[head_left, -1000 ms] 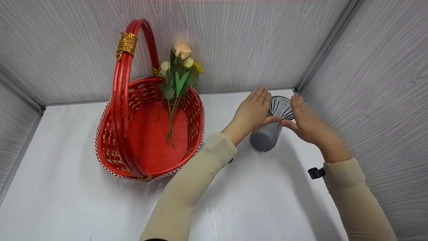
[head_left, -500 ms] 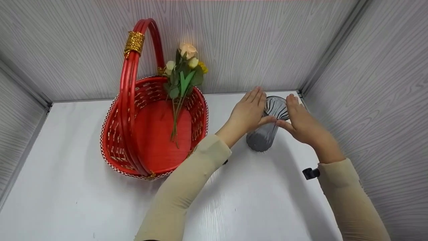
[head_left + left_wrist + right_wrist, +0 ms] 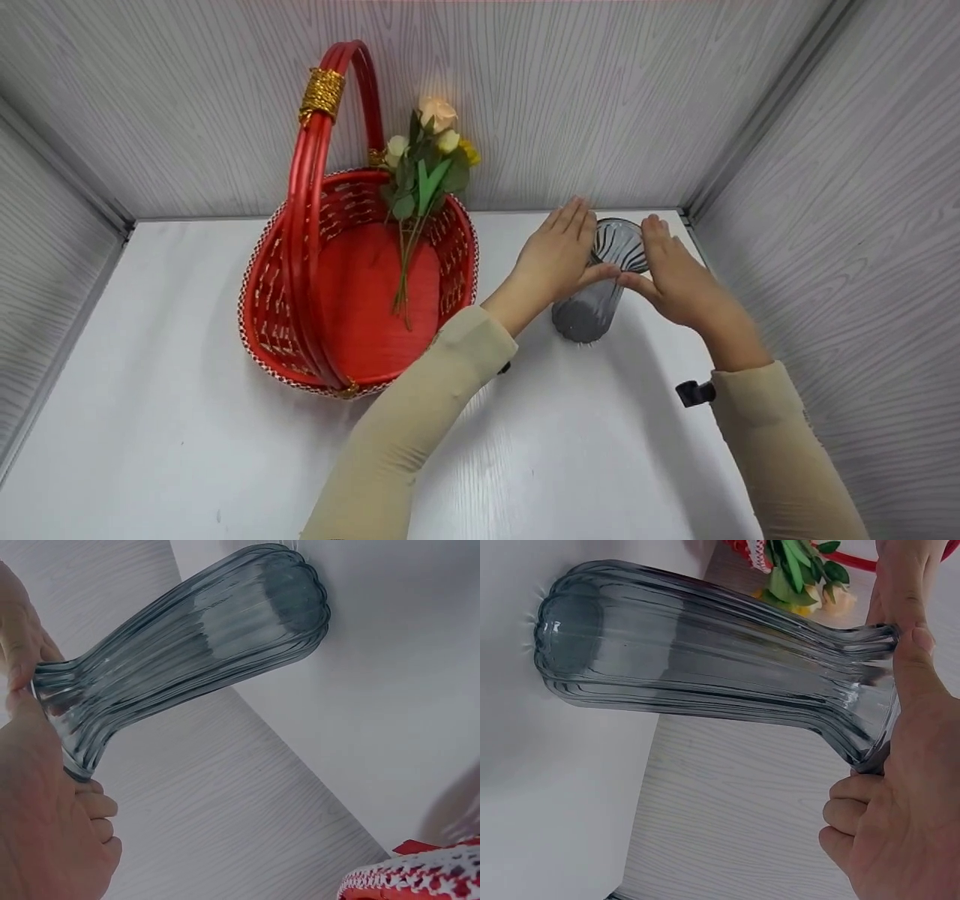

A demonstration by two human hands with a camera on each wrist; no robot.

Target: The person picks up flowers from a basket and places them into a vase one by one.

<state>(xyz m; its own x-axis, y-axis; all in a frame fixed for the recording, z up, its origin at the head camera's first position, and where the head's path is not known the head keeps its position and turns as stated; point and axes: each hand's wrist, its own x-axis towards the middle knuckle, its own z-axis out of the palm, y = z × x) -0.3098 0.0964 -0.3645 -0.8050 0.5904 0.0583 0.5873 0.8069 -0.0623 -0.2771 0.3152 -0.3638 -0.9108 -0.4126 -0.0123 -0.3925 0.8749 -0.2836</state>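
A ribbed grey-blue glass vase [image 3: 586, 311] stands upright on the white table, its flared mouth uppermost. At the left of the rim, my left hand [image 3: 553, 255] touches the glass with straight fingers. My right hand [image 3: 679, 281] lies against the opposite side of the rim, also with straight fingers. Both thumbs meet across the near side of the mouth. In the left wrist view the vase [image 3: 210, 637] shows from rim to base, with the left hand [image 3: 45, 802] at its rim. The right wrist view shows the right hand [image 3: 922, 787] beside the vase's mouth [image 3: 862, 701].
To the left stands a red woven basket [image 3: 360, 300] with a tall arched handle trimmed in gold. A bunch of flowers [image 3: 427, 161] with cream, peach and yellow blooms leans over its back right rim, stems inside. Grey wood-grain panels [image 3: 585, 97] rise behind and at both sides.
The head view has shifted, so the basket and flowers appear farther right. Both hands stay at the vase's rim, and the vase has not visibly moved on the table.
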